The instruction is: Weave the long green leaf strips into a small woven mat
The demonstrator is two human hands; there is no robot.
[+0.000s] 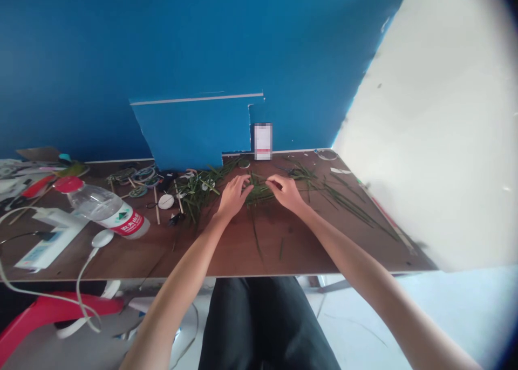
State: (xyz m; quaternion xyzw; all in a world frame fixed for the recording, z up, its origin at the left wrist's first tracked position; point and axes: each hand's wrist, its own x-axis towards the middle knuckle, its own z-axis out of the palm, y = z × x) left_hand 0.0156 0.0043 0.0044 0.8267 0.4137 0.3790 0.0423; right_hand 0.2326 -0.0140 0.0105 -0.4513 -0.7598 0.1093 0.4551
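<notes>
A small woven mat of green leaf strips [259,193] lies on the brown table [226,251] in front of me. My left hand [233,196] rests on its left side with fingers curled onto the strips. My right hand [286,191] pinches a strip at the mat's right edge. Loose green strips [343,200] trail off to the right, and a thicker heap of them [196,189] lies to the left of my hands.
A plastic water bottle with a red cap [103,205] lies on its side at the left, beside a white power strip [50,235] and a white cable [87,262]. Small round woven pieces [140,178] and sticks sit further back. A blue board [194,130] leans against the blue wall.
</notes>
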